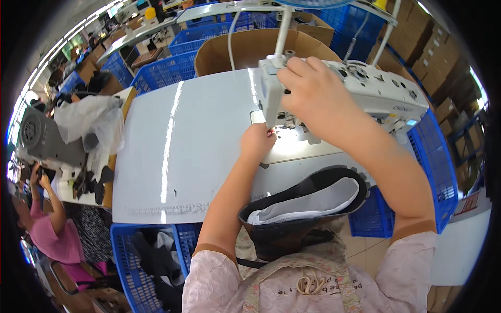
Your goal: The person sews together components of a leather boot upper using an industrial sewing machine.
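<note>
Your right hand point(313, 96) lies curled over the head of the white sewing machine point(344, 91), fingers bent down toward the needle area; whether they pinch anything there is hidden. Your left hand point(257, 142) is bunched narrow at the needle plate, fingertips pressed together just beside the foot, likely to work close where the machine lamp throws its light. The black shoe upper with its white lining point(305, 206) rests in your lap against the table edge, within easy reach. The pale grey table point(177, 151) spreads left, a blue crate point(151, 255) below it, cardboard boxes point(438, 62) stacked behind, and another person point(47, 219) works at your left.
</note>
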`<move>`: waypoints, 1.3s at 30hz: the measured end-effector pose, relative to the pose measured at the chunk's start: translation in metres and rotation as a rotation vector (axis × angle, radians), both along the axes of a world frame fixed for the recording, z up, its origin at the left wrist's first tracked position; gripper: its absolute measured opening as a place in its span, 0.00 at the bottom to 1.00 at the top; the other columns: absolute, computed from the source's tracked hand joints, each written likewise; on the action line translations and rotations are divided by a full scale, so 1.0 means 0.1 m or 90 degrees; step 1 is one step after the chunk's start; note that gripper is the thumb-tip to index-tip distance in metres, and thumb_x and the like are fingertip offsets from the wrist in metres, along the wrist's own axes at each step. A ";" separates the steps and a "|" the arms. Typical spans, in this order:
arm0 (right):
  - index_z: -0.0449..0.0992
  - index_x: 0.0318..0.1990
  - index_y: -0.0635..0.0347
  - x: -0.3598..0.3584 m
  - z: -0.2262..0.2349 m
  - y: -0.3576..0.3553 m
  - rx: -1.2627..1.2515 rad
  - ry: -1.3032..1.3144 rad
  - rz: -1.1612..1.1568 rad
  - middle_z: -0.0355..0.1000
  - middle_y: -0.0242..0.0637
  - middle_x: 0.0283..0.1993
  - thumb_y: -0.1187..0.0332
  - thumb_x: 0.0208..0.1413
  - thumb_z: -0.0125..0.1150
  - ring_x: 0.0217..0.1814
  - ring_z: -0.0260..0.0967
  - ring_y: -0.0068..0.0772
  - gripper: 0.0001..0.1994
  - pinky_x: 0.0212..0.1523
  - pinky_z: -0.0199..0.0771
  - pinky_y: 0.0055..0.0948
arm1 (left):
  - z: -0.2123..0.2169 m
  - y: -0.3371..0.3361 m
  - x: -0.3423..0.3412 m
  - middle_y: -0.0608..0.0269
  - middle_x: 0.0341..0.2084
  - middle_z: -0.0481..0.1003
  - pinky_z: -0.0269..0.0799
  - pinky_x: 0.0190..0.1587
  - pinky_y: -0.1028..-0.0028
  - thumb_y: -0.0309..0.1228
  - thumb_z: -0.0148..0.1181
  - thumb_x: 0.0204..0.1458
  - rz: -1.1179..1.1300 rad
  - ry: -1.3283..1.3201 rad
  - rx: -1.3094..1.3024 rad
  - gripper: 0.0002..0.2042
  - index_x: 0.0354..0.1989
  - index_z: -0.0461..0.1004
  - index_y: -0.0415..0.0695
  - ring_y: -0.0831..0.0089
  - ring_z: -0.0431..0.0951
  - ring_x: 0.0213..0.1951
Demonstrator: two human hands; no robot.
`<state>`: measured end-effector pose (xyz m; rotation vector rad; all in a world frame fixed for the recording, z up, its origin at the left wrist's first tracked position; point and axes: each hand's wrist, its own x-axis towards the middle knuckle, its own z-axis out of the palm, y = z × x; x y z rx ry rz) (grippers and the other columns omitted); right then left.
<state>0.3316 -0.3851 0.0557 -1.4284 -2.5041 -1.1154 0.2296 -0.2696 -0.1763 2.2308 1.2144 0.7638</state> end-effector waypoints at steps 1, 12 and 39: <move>0.77 0.20 0.58 -0.05 0.04 0.03 -0.006 -0.011 0.010 0.67 0.32 0.33 0.72 0.34 0.60 0.44 0.63 0.31 0.03 0.43 0.65 0.29 | -0.01 0.00 -0.02 0.51 0.21 0.75 0.71 0.30 0.60 0.33 0.59 0.45 -0.011 -0.004 0.038 0.09 0.21 0.73 0.40 0.53 0.76 0.28; 0.83 0.31 0.53 -0.74 0.09 0.33 -0.473 -0.352 -0.307 0.78 0.33 0.32 0.70 0.43 0.64 0.35 0.76 0.33 0.06 0.28 0.72 0.31 | -0.07 -0.03 0.00 0.53 0.20 0.75 0.72 0.29 0.60 0.29 0.59 0.42 -0.013 -0.082 0.085 0.05 0.22 0.76 0.40 0.55 0.76 0.27; 0.82 0.40 0.50 -0.67 -0.09 0.31 -0.422 -0.158 -0.402 0.78 0.27 0.41 0.66 0.43 0.68 0.45 0.75 0.30 0.13 0.34 0.74 0.33 | -0.02 0.00 -0.04 0.49 0.38 0.79 0.71 0.42 0.59 0.43 0.59 0.47 -0.023 0.003 -0.013 0.18 0.40 0.77 0.42 0.50 0.77 0.42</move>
